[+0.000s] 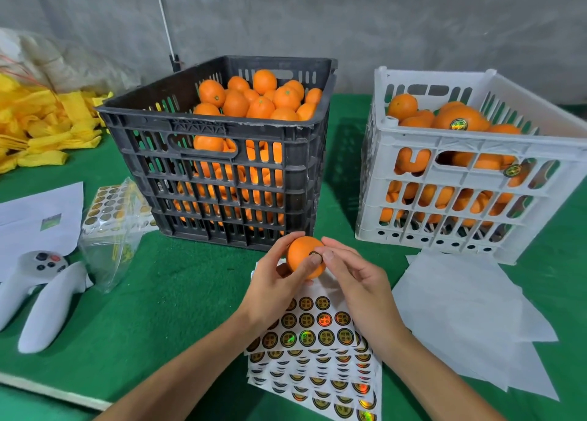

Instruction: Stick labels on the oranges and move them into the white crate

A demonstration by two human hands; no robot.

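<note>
My left hand (273,288) grips an orange (301,255) in front of the black crate (222,128), which is full of unlabelled oranges. My right hand (351,281) has its thumb and forefinger on a round dark label (315,255) lying against the orange's right side. Beneath my hands lie sheets of round labels (317,350), stacked on the green table. To the right stands the white crate (460,179), holding several oranges, some showing labels.
Used white backing sheets (470,312) lie right of the label sheets. At the left are a plastic bag with more label sheets (114,211), two white controllers (41,293), white paper (38,217) and a heap of yellow foam nets (41,125). The table's front edge runs at lower left.
</note>
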